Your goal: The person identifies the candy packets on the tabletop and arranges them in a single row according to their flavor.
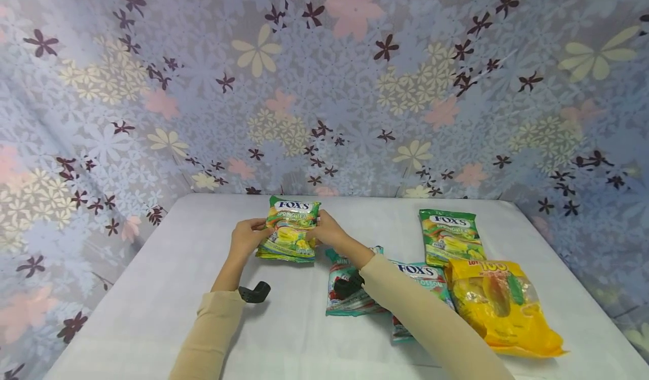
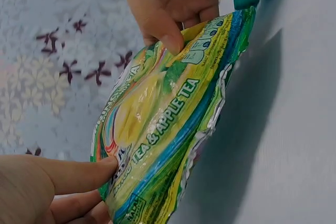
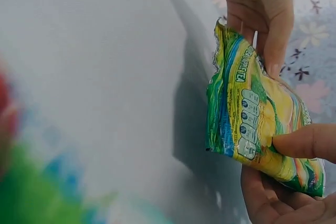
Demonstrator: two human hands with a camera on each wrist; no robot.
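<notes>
Between both hands is a green and yellow Fox's Spring Tea candy bag [image 1: 290, 231], held upright with its printed front toward me. My left hand [image 1: 247, 237] grips its left side, thumb on the front and fingers behind. On the opposite side my right hand [image 1: 330, 232] pinches the bag the same way. In the left wrist view the candy bag [image 2: 157, 124] is tilted, its crimped lower edge close over the white table. The right wrist view shows the right thumb pressing the front of the candy bag [image 3: 257, 108], with a shadow on the cloth beside it.
Right of the hands lie a teal Fox's mint bag [image 1: 341, 281] and another teal Fox's bag [image 1: 423, 278], both partly covered by my right arm. Farther right are a second Spring Tea bag [image 1: 451, 236] and a yellow Lot 100 bag [image 1: 507, 312]. A flowered curtain [image 1: 324, 87] hangs behind the table [image 1: 284, 335].
</notes>
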